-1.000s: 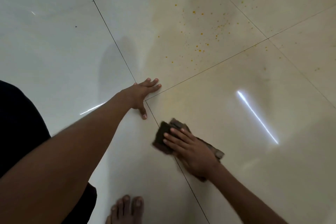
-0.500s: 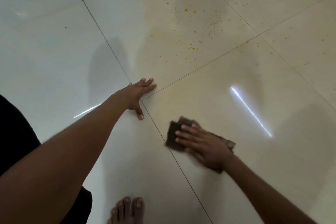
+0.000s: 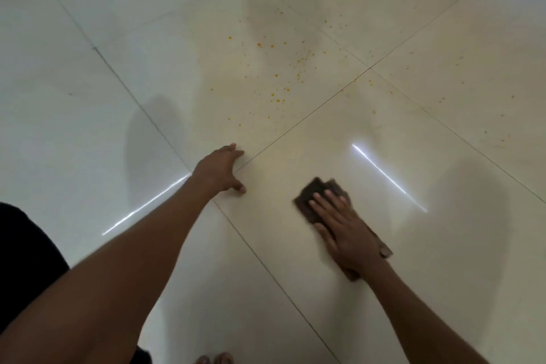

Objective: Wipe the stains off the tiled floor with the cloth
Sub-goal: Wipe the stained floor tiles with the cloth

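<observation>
The dark brown folded cloth (image 3: 317, 196) is pressed flat under the right hand (image 3: 345, 233), fingers straight; the left hand (image 3: 220, 170) is braced, fingers spread, on the glossy cream tiled floor (image 3: 88, 97). The orange speckled stains (image 3: 277, 77) beyond the tile joint appear unwiped; a forward stroke is needed.

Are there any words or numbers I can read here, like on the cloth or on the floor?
None. No words, numbers or signs show anywhere.
The dark cloth under the right hand is plain and blurred.
The tiled floor bears only orange stains and bright streaks of reflected light.
The left hand rests on bare tile.
</observation>
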